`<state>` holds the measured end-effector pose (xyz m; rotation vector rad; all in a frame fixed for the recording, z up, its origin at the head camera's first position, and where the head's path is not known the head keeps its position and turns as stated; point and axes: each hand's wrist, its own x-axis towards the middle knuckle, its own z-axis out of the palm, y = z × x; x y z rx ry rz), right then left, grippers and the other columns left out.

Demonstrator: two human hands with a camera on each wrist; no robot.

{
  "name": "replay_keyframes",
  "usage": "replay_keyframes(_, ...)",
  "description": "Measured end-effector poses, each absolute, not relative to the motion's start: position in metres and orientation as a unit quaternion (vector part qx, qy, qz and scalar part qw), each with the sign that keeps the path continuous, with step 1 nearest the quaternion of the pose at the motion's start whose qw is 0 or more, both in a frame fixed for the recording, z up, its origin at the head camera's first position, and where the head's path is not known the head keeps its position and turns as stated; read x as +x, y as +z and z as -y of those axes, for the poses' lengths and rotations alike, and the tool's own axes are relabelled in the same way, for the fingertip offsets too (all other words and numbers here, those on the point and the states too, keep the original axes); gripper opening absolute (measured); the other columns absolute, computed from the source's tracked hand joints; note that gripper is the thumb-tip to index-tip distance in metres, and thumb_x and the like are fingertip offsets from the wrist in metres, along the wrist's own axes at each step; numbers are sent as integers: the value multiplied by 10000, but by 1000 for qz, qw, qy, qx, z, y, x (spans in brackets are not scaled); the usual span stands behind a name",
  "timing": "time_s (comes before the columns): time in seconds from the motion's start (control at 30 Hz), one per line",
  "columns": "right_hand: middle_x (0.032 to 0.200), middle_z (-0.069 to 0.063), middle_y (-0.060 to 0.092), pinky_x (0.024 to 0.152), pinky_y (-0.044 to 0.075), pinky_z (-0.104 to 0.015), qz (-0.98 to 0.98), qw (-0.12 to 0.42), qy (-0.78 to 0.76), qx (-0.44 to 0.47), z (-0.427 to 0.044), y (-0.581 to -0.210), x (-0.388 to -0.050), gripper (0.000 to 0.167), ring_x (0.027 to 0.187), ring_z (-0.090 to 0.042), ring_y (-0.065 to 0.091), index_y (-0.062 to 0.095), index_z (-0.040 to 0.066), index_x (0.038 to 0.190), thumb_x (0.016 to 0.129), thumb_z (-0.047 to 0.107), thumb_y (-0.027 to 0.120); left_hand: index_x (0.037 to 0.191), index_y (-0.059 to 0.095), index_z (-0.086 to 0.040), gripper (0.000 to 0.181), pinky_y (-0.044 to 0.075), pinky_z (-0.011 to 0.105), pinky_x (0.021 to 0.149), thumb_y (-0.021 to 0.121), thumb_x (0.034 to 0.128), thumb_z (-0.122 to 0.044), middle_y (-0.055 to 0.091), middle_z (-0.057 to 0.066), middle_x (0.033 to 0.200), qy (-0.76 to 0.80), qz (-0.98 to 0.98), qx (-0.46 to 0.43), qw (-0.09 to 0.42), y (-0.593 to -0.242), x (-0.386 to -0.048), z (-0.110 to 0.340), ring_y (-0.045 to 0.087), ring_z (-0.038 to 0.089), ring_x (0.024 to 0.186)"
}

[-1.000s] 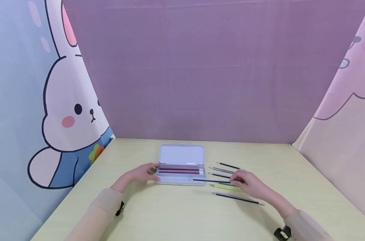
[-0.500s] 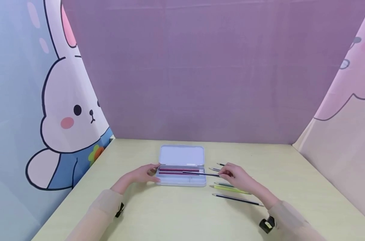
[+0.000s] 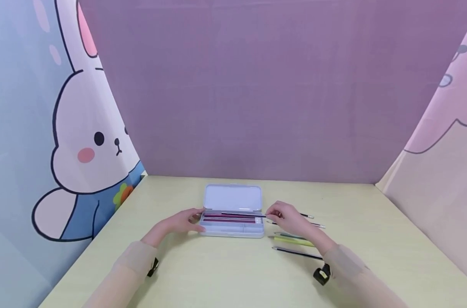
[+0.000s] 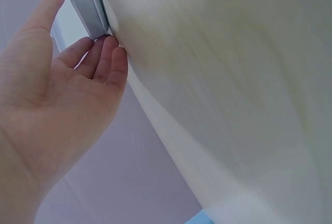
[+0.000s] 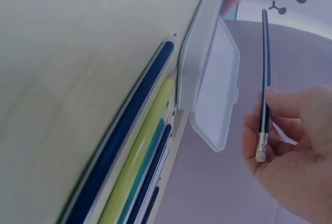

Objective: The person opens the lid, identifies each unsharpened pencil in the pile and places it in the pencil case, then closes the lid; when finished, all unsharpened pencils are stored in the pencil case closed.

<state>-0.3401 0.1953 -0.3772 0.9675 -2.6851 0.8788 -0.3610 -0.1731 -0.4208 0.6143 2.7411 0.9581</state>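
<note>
A white pencil case (image 3: 221,234) lies on the table with its lid (image 3: 233,197) raised at the back. Several dark red pencils (image 3: 228,220) lie in its rear compartment, white ends to the right. My left hand (image 3: 182,221) holds the case's left end, thumb at the front corner and fingers at the back; its fingertips (image 4: 106,47) touch the case in the left wrist view. With thumb and fingers, my right hand (image 3: 291,220) pinches a dark striped pencil (image 5: 265,63) near its eraser end. That pencil extends left above the case's rear compartment.
Right of the case, several pencils lie on the table: a dark one (image 3: 297,253) nearest me, a yellow-green one (image 3: 292,241), a teal one (image 5: 142,169) and more dark ones partly behind my right hand. A purple backdrop (image 3: 256,94) stands behind the table.
My right hand has moved left and away from me, bringing the dark pencil from the case's front right to over its rear compartment. The left hand stays on the case.
</note>
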Motion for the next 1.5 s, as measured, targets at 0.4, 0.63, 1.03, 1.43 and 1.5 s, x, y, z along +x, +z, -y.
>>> replay_keyframes(0.4,829,-8,616,636,482,-186,900,63,285,325,-165,-378,-355,109,749,-85,538,679,9,949,894,75,611,1425,357,-4,777,440,467,978,715,821,-335,533,173,1277,316,-917,229,84,-417,-362,177,515,297,1136)
replay_keyframes(0.63,830,-13,625,641,471,-188,906,42,281,313,-153,-381,-365,112,746,-84,535,685,16,949,901,83,610,1426,354,-3,782,441,470,976,717,818,-335,530,172,1284,319,-918,222,85,-415,-361,178,516,303,1143)
replay_keyframes(1.03,819,-48,661,658,489,-209,916,22,258,307,-134,-389,-371,85,723,-106,544,701,13,906,874,54,634,1431,342,-1,792,432,481,989,716,819,-338,517,193,1301,322,-914,227,95,-420,-361,180,515,325,1153)
replay_keyframes(1.43,813,-56,663,670,492,-202,913,13,273,304,-122,-397,-374,74,733,-108,560,692,8,895,871,55,639,1429,345,0,792,438,478,983,726,813,-319,529,187,1280,331,-913,219,95,-422,-359,179,513,320,1156)
replay_keyframes(1.5,807,-53,659,661,490,-202,913,9,277,299,-122,-397,-376,63,727,-109,560,686,13,885,869,57,643,1430,344,0,789,439,478,981,724,815,-317,530,188,1278,330,-913,220,94,-421,-360,179,513,322,1156)
